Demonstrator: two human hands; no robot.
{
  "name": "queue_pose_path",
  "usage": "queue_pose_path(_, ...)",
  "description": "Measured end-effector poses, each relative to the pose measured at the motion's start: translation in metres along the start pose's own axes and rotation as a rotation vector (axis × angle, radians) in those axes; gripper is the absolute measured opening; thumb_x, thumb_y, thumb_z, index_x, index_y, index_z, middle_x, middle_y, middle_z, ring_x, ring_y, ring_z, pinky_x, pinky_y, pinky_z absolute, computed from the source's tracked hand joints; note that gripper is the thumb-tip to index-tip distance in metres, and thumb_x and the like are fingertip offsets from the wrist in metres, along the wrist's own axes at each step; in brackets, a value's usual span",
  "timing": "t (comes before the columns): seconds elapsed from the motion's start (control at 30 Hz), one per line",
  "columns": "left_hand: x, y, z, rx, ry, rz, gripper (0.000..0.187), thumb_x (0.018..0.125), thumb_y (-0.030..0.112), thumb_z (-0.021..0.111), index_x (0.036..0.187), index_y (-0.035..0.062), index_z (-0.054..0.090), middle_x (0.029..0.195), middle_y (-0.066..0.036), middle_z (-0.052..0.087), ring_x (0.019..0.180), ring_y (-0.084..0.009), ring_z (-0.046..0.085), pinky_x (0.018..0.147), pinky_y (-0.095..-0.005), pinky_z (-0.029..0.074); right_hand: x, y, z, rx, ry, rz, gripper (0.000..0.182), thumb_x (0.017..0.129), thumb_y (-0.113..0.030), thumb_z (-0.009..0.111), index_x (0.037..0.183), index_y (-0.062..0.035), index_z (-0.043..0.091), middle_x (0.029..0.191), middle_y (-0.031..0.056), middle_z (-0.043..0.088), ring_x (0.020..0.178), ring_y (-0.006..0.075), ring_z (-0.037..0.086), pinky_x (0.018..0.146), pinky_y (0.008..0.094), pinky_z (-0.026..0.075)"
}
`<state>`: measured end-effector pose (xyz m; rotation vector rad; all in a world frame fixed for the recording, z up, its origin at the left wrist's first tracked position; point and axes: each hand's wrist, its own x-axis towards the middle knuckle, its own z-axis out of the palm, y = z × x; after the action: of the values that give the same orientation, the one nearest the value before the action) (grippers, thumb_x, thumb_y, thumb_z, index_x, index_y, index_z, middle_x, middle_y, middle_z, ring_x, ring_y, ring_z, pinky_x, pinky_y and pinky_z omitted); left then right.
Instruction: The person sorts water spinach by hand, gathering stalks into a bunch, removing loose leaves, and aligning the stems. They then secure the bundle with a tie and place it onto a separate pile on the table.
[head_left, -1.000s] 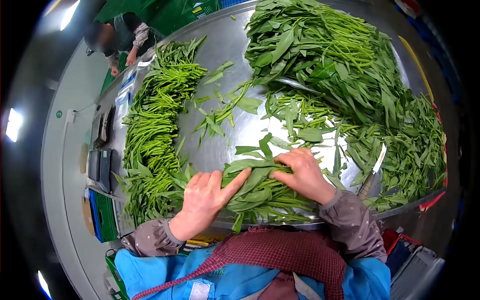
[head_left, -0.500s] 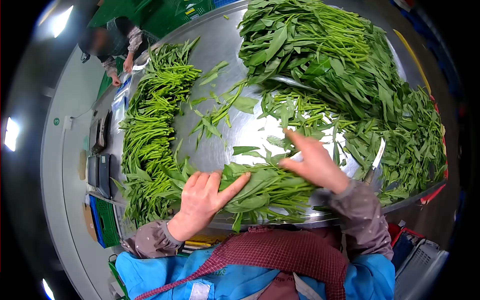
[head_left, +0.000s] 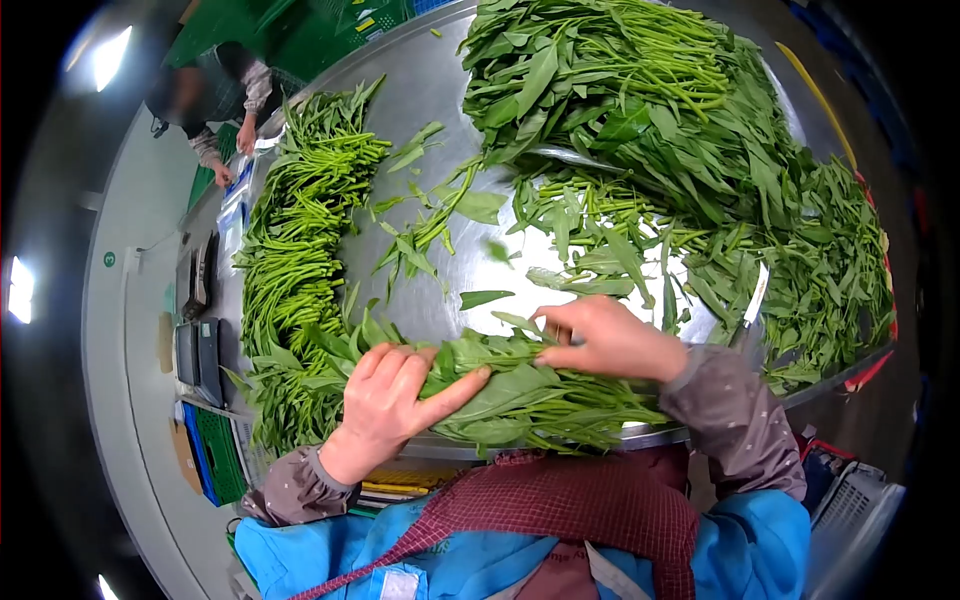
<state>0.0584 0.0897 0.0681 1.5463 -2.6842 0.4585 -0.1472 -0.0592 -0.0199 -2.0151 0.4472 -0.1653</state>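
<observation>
A bunch of long-stemmed leafy greens, resembling water spinach (head_left: 540, 400), lies along the near edge of the metal table. Its leaves point left and its cut stems right. My left hand (head_left: 385, 400) is wrapped over the leafy end, thumb stretched along the top. Above the middle of the bunch, my right hand (head_left: 615, 340) has its fingers curled and its thumb bent in at the leaves. What its fingertips pinch, if anything, is too small to make out. A loose leaf (head_left: 487, 298) lies on the metal just beyond the bunch.
Bundled greens (head_left: 300, 230) line the table's left side. A large heap (head_left: 620, 90) stands at the far right, with loose trimmings (head_left: 830, 280) below it. A knife (head_left: 757, 295) lies by the trimmings. Another person's hands (head_left: 235, 155) work at the far left.
My right hand has drawn its outstretched fingers in and come down to the bunch. A small blurred green piece now shows above the metal beyond it. My left hand keeps its hold.
</observation>
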Motion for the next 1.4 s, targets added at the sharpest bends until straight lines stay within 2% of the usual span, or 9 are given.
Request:
queue_pose_path(0.13, -0.017, -0.002, 0.004, -0.028, -0.041, -0.083, 0.053, 0.065, 0.011, 0.053, 0.116, 0.026, 0.055, 0.081, -0.007, 0.054, 0.067, -0.019, 0.052, 0.064, -0.0313, 0.045, -0.016, 0.062, -0.003, -0.377, 0.448, -0.013, 0.012, 0.071, -0.017, 0.063, 0.076, -0.0059, 0.06, 0.071, 0.0125, 0.059, 0.063, 0.0316, 0.057, 0.054, 0.0397, 0.045)
queue_pose_path(0.3, -0.03, -0.012, 0.017, -0.255, 0.016, -0.338, 0.056, 0.061, 0.015, 0.065, 0.115, 0.0089, 0.053, 0.079, -0.008, 0.054, 0.067, -0.0226, 0.053, 0.062, -0.0327, 0.043, -0.064, 0.092, -0.051, -0.493, 0.197, 0.526, 0.039, 0.069, -0.025, 0.068, 0.102, -0.0063, 0.059, 0.093, 0.0181, 0.06, 0.088, 0.0308, 0.057, 0.073, 0.0394, 0.046)
queue_pose_path(0.47, -0.03, -0.01, 0.029, -0.648, -0.003, -0.611, 0.068, 0.061, 0.012, 0.073, 0.121, 0.0022, 0.044, 0.104, -0.016, 0.057, 0.092, -0.0296, 0.058, 0.079, -0.0334, 0.045, -0.016, 0.077, -0.025, 0.784, -0.02, -0.006, 0.072, 0.078, -0.052, 0.055, 0.134, -0.0133, 0.032, 0.126, 0.0083, 0.045, 0.103, 0.0208, 0.049, 0.087, 0.0366, 0.042)
queue_pose_path(0.6, -0.026, -0.011, 0.022, -0.755, -0.043, -0.705, 0.07, 0.064, 0.01, 0.072, 0.125, 0.0033, 0.039, 0.115, -0.018, 0.052, 0.101, -0.0312, 0.055, 0.085, -0.0329, 0.044, -0.024, 0.056, 0.015, 1.221, -0.137, 0.42, 0.07, 0.085, -0.061, 0.03, 0.135, -0.012, 0.027, 0.13, 0.0112, 0.04, 0.117, 0.0215, 0.041, 0.098, 0.0357, 0.034)
queue_pose_path(0.83, -0.023, 0.0, 0.028, -0.828, -0.133, -0.655, 0.069, 0.067, 0.012, 0.071, 0.127, 0.0097, 0.037, 0.113, -0.015, 0.055, 0.096, -0.0307, 0.058, 0.079, -0.0335, 0.047, -0.044, 0.042, -0.015, 0.645, 0.031, 0.272, 0.026, 0.082, -0.008, 0.049, 0.105, -0.0024, 0.057, 0.09, 0.0062, 0.062, 0.078, 0.0123, 0.057, 0.068, 0.0241, 0.045)
queue_pose_path(1.0, -0.008, 0.008, 0.026, -0.738, -0.123, -0.529, 0.064, 0.065, 0.014, 0.07, 0.123, 0.0108, 0.043, 0.103, -0.015, 0.059, 0.087, -0.0316, 0.06, 0.07, -0.0355, 0.049, -0.055, 0.045, -0.02, 0.373, 0.268, 0.189, 0.02, 0.081, -0.012, 0.052, 0.095, 0.0021, 0.055, 0.081, 0.0095, 0.061, 0.069, 0.0164, 0.058, 0.062, 0.0294, 0.045)
queue_pose_path(1.17, -0.016, -0.001, 0.016, -0.509, -0.09, -0.459, 0.059, 0.063, 0.011, 0.068, 0.119, 0.0089, 0.048, 0.084, -0.012, 0.061, 0.07, -0.027, 0.06, 0.059, -0.0336, 0.047, -0.087, 0.138, -0.041, -0.673, 0.816, 0.347, 0.018, 0.085, -0.028, 0.049, 0.088, -0.0105, 0.053, 0.057, 0.0123, 0.056, 0.054, 0.0312, 0.056, 0.047, 0.0408, 0.041)
queue_pose_path(1.27, -0.037, -0.012, 0.023, -0.34, -0.13, -0.476, 0.06, 0.062, 0.01, 0.067, 0.119, 0.0094, 0.049, 0.07, -0.009, 0.054, 0.06, -0.0261, 0.054, 0.053, -0.0349, 0.043, -0.111, 0.117, -0.07, -0.74, 0.678, 0.719, 0.024, 0.082, -0.031, 0.055, 0.09, -0.0085, 0.056, 0.069, 0.0146, 0.06, 0.065, 0.0324, 0.058, 0.054, 0.0405, 0.044)
queue_pose_path(1.4, -0.023, -0.011, 0.025, -0.238, -0.136, -0.371, 0.056, 0.065, 0.009, 0.062, 0.12, 0.0115, 0.05, 0.063, -0.007, 0.044, 0.053, -0.0241, 0.047, 0.049, -0.0352, 0.038, -0.074, 0.034, -0.065, -0.814, 0.61, 0.225, 0.041, 0.073, -0.02, 0.063, 0.11, -0.0058, 0.054, 0.109, 0.0127, 0.056, 0.098, 0.031, 0.053, 0.082, 0.0381, 0.042)
